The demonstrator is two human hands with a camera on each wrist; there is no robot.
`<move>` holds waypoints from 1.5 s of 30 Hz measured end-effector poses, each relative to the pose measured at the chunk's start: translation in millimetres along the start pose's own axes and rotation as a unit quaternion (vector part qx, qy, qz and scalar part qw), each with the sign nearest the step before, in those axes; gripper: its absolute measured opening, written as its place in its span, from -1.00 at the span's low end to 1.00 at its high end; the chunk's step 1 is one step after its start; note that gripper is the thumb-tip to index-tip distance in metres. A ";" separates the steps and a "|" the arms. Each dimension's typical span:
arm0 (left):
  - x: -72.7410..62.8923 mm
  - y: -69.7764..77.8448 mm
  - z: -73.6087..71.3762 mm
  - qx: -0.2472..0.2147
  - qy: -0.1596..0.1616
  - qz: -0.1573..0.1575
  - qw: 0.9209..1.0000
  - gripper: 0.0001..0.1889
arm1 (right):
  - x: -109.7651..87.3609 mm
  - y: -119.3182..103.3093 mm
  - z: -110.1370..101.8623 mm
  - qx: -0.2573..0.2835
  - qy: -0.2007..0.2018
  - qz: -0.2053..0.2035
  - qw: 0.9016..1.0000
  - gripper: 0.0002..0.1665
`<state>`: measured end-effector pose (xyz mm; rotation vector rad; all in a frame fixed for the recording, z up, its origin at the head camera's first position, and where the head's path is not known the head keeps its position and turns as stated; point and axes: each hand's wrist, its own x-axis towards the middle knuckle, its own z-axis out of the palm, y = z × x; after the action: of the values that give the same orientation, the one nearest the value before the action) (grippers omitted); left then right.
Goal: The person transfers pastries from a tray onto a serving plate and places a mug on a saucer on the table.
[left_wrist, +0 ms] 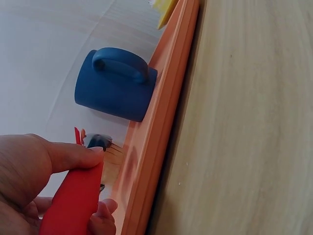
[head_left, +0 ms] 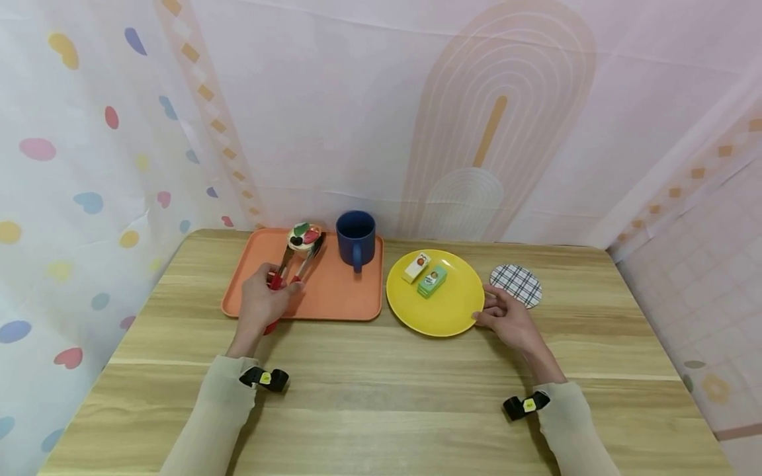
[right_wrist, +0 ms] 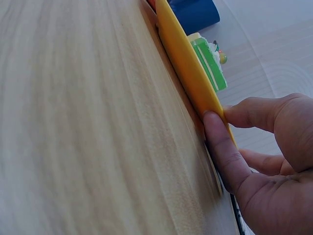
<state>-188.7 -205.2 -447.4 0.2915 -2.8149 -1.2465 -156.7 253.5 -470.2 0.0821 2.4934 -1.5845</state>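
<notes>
Evidently, the left hand [head_left: 262,301] is pinching the red-handled tongs [head_left: 307,262] between thumb and fingers, their arms straddling a fruit tart [head_left: 304,238] on the far side of the orange tray [head_left: 339,301]; whether they're squeezing it, I can't tell. The right hand [head_left: 508,320] is pinching the yellow plate [head_left: 446,317] by its right rim, probably steadying it while leaving the pale cake slice [head_left: 416,267] and green cake slice [head_left: 431,282] untouched. A navy mug [head_left: 354,242] is standing on the tray, blocking the straight line between tart and plate. Beyond the right hand, partly hidden, a plaid coaster [head_left: 518,284] is lying on the bench [head_left: 381,396].
</notes>
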 end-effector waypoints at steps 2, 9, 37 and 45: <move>-1.0 0.8 -1.3 0.001 0.000 0.002 1.000 -0.42 | -0.1 -0.3 0.0 0.000 0.000 -0.001 1.000 -0.13; -4.3 2.9 -4.3 -0.001 0.003 0.014 1.000 -0.43 | 1.0 0.1 1.6 0.000 0.000 0.001 1.000 -0.13; -20.0 15.0 -13.1 -0.017 0.006 0.035 0.999 -0.44 | -0.2 1.1 0.3 -0.003 0.002 -0.006 1.000 -0.14; -21.8 19.3 -14.9 -0.023 0.010 0.046 0.999 -0.45 | 0.4 1.7 -0.2 -0.004 0.003 -0.008 1.000 -0.14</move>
<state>-168.5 -199.2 -422.4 0.1686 -2.7444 -1.2795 -156.9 254.4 -471.7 0.0669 2.5113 -1.5816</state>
